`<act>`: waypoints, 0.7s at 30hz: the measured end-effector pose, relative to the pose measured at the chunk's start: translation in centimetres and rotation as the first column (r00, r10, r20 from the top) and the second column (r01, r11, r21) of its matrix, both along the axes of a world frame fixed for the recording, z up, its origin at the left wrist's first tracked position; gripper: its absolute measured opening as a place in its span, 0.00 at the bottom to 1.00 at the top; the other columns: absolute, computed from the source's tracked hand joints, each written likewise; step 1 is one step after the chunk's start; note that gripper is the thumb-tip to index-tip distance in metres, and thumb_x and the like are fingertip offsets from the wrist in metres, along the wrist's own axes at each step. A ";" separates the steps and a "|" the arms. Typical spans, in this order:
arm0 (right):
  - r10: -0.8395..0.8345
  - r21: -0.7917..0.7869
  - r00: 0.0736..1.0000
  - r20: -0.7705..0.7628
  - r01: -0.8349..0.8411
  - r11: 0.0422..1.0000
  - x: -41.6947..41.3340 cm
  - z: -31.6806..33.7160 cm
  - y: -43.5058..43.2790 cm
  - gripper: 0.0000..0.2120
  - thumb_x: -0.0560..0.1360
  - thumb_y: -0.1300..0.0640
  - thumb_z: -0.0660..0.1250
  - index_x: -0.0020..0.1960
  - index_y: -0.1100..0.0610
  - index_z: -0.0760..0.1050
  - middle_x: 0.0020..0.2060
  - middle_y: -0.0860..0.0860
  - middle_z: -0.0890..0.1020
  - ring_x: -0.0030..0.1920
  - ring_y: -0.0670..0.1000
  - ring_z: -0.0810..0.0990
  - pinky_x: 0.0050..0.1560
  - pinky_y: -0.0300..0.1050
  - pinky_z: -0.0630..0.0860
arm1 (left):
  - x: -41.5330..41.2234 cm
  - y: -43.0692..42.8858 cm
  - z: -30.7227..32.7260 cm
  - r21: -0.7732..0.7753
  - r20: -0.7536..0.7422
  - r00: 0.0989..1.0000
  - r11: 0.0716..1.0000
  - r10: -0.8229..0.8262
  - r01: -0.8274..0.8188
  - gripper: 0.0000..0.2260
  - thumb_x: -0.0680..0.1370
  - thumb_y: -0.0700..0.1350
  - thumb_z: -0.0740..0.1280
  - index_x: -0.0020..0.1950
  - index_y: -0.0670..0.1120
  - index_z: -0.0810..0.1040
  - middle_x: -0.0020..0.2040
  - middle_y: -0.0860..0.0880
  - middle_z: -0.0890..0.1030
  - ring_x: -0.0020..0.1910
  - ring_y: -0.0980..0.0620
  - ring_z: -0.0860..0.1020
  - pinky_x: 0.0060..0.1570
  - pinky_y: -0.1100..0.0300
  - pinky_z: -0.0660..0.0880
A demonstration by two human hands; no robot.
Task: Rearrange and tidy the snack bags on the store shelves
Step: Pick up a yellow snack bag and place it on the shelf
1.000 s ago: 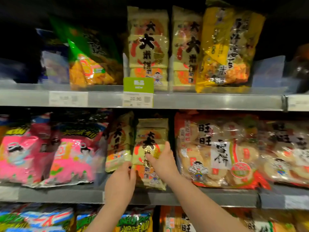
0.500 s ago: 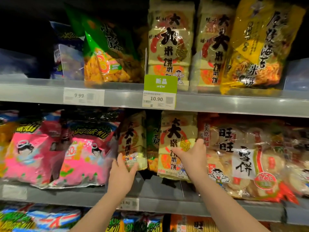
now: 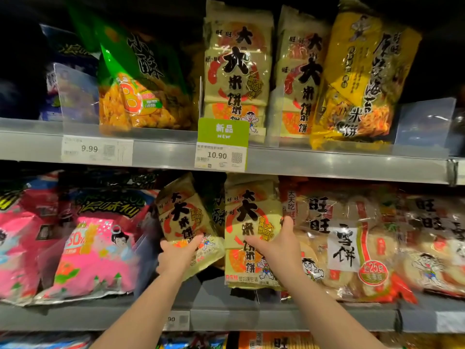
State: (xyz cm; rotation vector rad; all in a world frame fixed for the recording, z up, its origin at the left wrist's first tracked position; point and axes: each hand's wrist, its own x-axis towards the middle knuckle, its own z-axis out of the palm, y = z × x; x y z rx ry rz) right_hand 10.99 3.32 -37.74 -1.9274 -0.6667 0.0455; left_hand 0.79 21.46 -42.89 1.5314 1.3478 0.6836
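gripping two beige snack bags on the middle shelf (image 3: 314, 317), one in each hand. left hand (image 3: 179, 256) curled round the lower end of the tilted bag (image 3: 182, 217), thumb laid over its front, the bag's top leaning left towards the pink bags (image 3: 95, 255). right hand (image 3: 278, 248) clasping the upright bag (image 3: 247, 222) at its right edge, thumb pressed across the printed front, fingers reaching up the side and out of sight behind. hard to tell whether either bag's base touches the shelf. both bags close together, with a dark bag (image 3: 218, 214) glimpsed in the gap behind. just right of the upright bag, touching it, a clear bag of round crackers (image 3: 349, 248). above, on the upper shelf (image 3: 327, 162): a green bag (image 3: 141, 79), two more beige bags (image 3: 237, 69) side by side and a yellow bag (image 3: 364, 79) leaning against them. clipped to that shelf's edge, a white price tag (image 3: 97, 149) and a green-topped price tag (image 3: 222, 144).
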 end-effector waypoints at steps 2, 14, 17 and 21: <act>0.003 0.029 1.000 -0.002 -0.002 1.000 -0.1 0.1 -0.2 0.51 0.63 0.46 0.77 0.75 0.54 0.49 0.72 0.56 0.65 0.67 0.57 0.70 0.57 0.49 0.74 | 0.0 -0.7 -0.1 -0.040 0.117 0.993 0.999 0.024 -0.019 0.51 0.66 0.63 0.73 0.77 0.46 0.46 0.74 0.37 0.58 0.71 0.35 0.61 0.67 0.39 0.63; 0.017 0.125 1.000 0.013 -0.019 0.992 -0.4 0.7 -3.6 0.51 0.63 0.48 0.79 0.75 0.49 0.50 0.68 0.49 0.71 0.65 0.53 0.72 0.58 0.49 0.74 | -2.5 -3.3 1.4 0.094 0.282 0.957 0.995 -0.070 0.046 0.52 0.57 0.63 0.76 0.73 0.58 0.51 0.66 0.46 0.72 0.61 0.41 0.74 0.59 0.43 0.74; 0.043 0.125 0.999 0.017 -0.045 0.991 -0.5 0.6 -5.0 0.49 0.61 0.48 0.79 0.73 0.47 0.53 0.60 0.46 0.76 0.58 0.50 0.76 0.55 0.50 0.78 | -3.2 -4.7 1.9 0.179 0.261 0.958 0.981 -0.115 0.069 0.46 0.65 0.54 0.77 0.75 0.54 0.52 0.64 0.47 0.74 0.57 0.43 0.75 0.52 0.51 0.75; 0.104 0.140 0.994 0.011 -0.105 0.985 -0.5 0.8 -7.1 0.48 0.60 0.49 0.80 0.72 0.47 0.56 0.56 0.42 0.76 0.56 0.47 0.76 0.53 0.43 0.75 | -3.9 -6.5 2.4 0.301 0.180 0.966 0.945 -0.186 0.126 0.44 0.64 0.55 0.77 0.73 0.56 0.55 0.58 0.49 0.78 0.53 0.45 0.78 0.53 0.45 0.77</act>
